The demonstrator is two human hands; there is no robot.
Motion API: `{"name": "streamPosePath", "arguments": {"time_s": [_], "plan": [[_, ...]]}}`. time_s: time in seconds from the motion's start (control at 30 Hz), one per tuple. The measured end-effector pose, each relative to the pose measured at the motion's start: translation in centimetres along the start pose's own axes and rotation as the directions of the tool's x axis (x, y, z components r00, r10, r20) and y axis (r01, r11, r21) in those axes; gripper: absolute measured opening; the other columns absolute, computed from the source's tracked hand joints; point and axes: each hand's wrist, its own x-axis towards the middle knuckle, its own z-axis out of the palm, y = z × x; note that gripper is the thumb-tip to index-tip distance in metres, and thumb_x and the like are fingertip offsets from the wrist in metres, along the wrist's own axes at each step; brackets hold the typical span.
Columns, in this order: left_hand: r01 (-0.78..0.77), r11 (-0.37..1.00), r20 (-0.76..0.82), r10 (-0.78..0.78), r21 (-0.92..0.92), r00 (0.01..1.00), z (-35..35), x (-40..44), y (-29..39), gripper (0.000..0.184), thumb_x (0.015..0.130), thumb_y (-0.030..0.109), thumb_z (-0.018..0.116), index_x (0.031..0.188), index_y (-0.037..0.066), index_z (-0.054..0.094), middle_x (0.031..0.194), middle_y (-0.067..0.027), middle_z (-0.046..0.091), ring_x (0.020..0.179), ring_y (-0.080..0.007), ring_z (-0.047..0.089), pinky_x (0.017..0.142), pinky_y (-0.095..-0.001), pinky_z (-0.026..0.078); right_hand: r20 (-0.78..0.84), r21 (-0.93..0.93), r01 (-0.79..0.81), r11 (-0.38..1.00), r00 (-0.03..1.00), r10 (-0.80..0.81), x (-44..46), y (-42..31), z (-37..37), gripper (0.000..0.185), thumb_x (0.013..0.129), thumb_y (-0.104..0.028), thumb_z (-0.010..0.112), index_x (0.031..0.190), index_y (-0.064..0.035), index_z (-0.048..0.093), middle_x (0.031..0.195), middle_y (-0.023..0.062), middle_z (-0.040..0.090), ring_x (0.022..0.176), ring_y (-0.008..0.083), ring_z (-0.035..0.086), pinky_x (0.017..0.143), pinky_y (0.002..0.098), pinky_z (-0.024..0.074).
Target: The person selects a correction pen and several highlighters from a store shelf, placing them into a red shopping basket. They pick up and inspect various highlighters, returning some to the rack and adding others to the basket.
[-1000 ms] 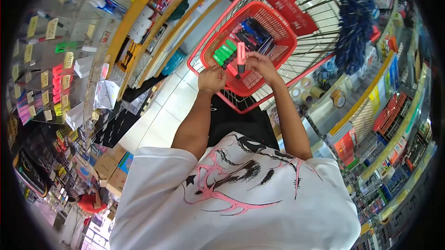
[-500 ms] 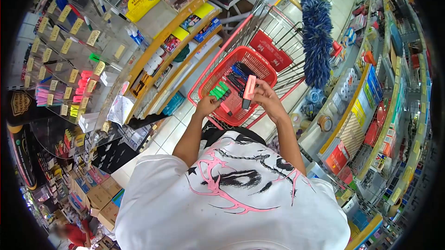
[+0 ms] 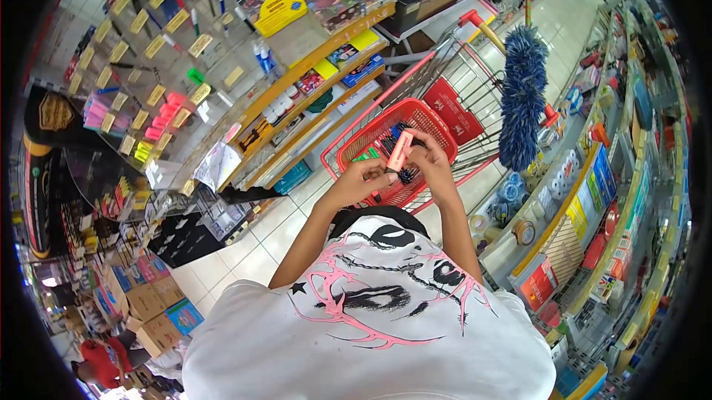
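A pink highlighter [image 3: 401, 151] with a dark end is held over a red plastic basket [image 3: 343, 154]. My right hand [image 3: 432, 165] grips its upper part with closed fingers. My left hand [image 3: 361, 182] pinches the dark lower end. Beneath them in the basket lie green highlighters [image 3: 366, 154] and several dark and blue pens [image 3: 392, 133], partly covered by my hands. The basket sits inside a wire shopping cart [image 3: 475, 149] with red trim.
A blue fluffy duster [image 3: 523, 96] stands at the cart's right side. On the left is a pen display [image 3: 159, 114] with price tags, beside wooden-edged shelves [image 3: 311, 92]. Stocked shelves [image 3: 578, 200] line the right. Cardboard boxes [image 3: 152, 311] and a person in red [image 3: 104, 361] are at lower left.
My left hand has moved from the green highlighters to the dark end of the pink highlighter. The pink highlighter has tilted. The whole view has shifted, with the cart now farther right.
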Motion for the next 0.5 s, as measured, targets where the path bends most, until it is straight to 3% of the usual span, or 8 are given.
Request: {"name": "streamPosePath", "arguments": {"time_s": [0.03,0.07,0.2,0.3,0.4,0.5], "plan": [[0.012,0.995,-0.005,-0.012,0.102,1.0,-0.2,-0.1,-0.2,0.025,0.091,0.027,0.066,0.097,0.002,0.065,0.081,0.0008,0.061,0.075,-0.0072,0.054,0.073,-0.0249,0.045,-0.01,-0.008,-0.017,1.0,1.0,0.017,0.0,-0.3,0.7,0.039,0.094,-0.014,0.059,0.131,-0.0061,0.052,0.088,0.0014,0.063,0.083,0.0087,0.06,0.077,0.0263,0.0479],[0.017,0.999,-0.062,-0.014,0.05,0.998,-0.2,-0.5,-0.4,0.023,0.091,0.024,0.067,0.094,0.002,0.066,0.078,0.0024,0.06,0.074,-0.0061,0.053,0.07,-0.025,0.044,-0.028,-0.045,-0.014,0.999,1.0,0.013,0.1,-0.3,1.4,0.033,0.097,-0.019,0.056,0.127,-0.0054,0.055,0.09,0.0016,0.064,0.083,0.0086,0.061,0.077,0.0258,0.0483],[-0.09,0.996,-0.035,0.09,0.013,0.995,-2.0,-1.6,-0.4,0.022,0.09,0.023,0.067,0.095,0.001,0.066,0.079,0.0031,0.06,0.074,-0.0052,0.053,0.069,-0.0243,0.043,-0.071,-0.035,-0.004,0.999,0.997,0.001,0.8,-0.6,3.0,0.03,0.098,-0.019,0.055,0.124,-0.0036,0.058,0.091,0.0024,0.065,0.081,0.009,0.062,0.076,0.0256,0.0489],[0.002,1.0,-0.012,-0.002,0.022,1.0,-3.7,-2.8,0.2,0.02,0.09,0.02,0.068,0.096,0.001,0.066,0.079,0.0033,0.06,0.075,-0.0043,0.053,0.068,-0.0229,0.042,-0.099,-0.017,0.009,1.0,0.995,-0.011,0.6,-0.6,4.3,0.028,0.098,-0.019,0.055,0.119,-0.0014,0.06,0.094,0.0035,0.066,0.081,0.0098,0.063,0.076,0.0259,0.0495],[0.012,1.0,0.001,-0.012,-0.008,1.0,-5.5,-4.0,0.7,0.019,0.09,0.019,0.067,0.097,0.001,0.065,0.076,0.0042,0.056,0.071,-0.004,0.05,0.066,-0.0225,0.041,-0.114,-0.05,0.03,0.998,0.993,-0.036,0.3,-0.8,6.3,0.028,0.096,-0.018,0.059,0.118,-0.0004,0.06,0.095,0.0043,0.066,0.081,0.0111,0.063,0.076,0.026,0.0494],[-0.087,0.996,-0.01,0.087,0.037,0.996,-7.9,-4.9,-0.3,0.017,0.09,0.018,0.068,0.096,0.002,0.065,0.071,0.0053,0.05,0.065,-0.0042,0.044,0.062,-0.0234,0.038,-0.118,-0.065,0.071,0.995,0.99,-0.078,0.3,0.1,8.7,0.029,0.093,-0.01,0.061,0.12,-0.0003,0.058,0.101,0.0056,0.066,0.084,0.0104,0.063,0.078,0.0251,0.0504]]}}
